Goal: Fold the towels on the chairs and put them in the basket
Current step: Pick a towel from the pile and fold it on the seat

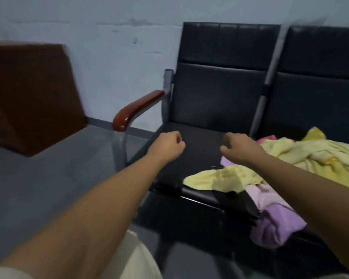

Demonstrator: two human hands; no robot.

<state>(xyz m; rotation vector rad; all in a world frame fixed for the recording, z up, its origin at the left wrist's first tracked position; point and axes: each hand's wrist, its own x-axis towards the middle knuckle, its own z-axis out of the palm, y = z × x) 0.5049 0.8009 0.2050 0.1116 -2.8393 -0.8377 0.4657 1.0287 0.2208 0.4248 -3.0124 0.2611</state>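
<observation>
Two black padded chairs stand joined side by side; the left seat is mostly bare. Crumpled yellow towels lie across the right seat and spill onto the left seat's front. A purple towel hangs over the front edge beneath them, and a bit of pink towel shows behind. My left hand hovers over the left seat with its fingers curled into a fist, holding nothing. My right hand hovers just left of the towels, fingers loosely bent, holding nothing. No basket is in view.
A red-brown wooden armrest juts from the left chair's side. A dark brown wooden board leans against the pale wall at left. Grey floor spreads left of the chairs.
</observation>
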